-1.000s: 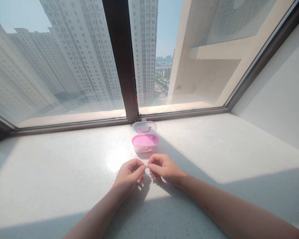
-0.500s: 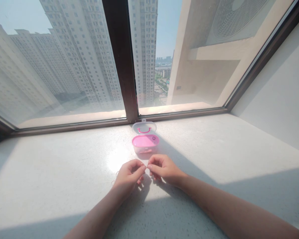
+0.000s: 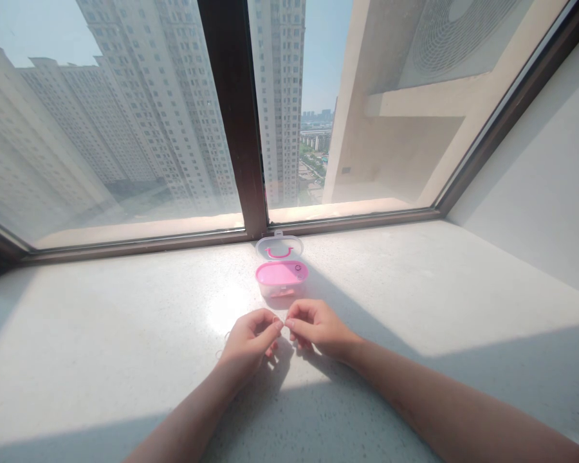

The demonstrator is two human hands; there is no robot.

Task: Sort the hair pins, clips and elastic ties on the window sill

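A wide white window sill (image 3: pixel 116 328) lies in bright sun, with dark shade across its near side. In the middle, just above the sill, a tiny pale thing (image 3: pixel 284 323) seems to be pinched between two hands; it is too small to tell what it is. The left hand (image 3: pixel 251 337) has its thumb and pointing finger pressed together, and so does the right hand (image 3: pixel 321 328). Their tips almost meet. This looks like a careful fingertip step, and the next move seems to call for a soft, steady pinch and slow little finger moves. To the left of the left hand, two thin loops (image 3: pixel 217 354) peek out on the sill, partly hidden. Just past the hands is a pink box (image 3: pixel 280 275) with a small dark ring shape (image 3: pixel 298 267) on its top, at the right. Its clear lid (image 3: pixel 280 245), with a pink handle, is tipped back toward the far side. Behind it is the brown window frame (image 3: pixel 234 116), and outside are tall buildings (image 3: pixel 159 96).
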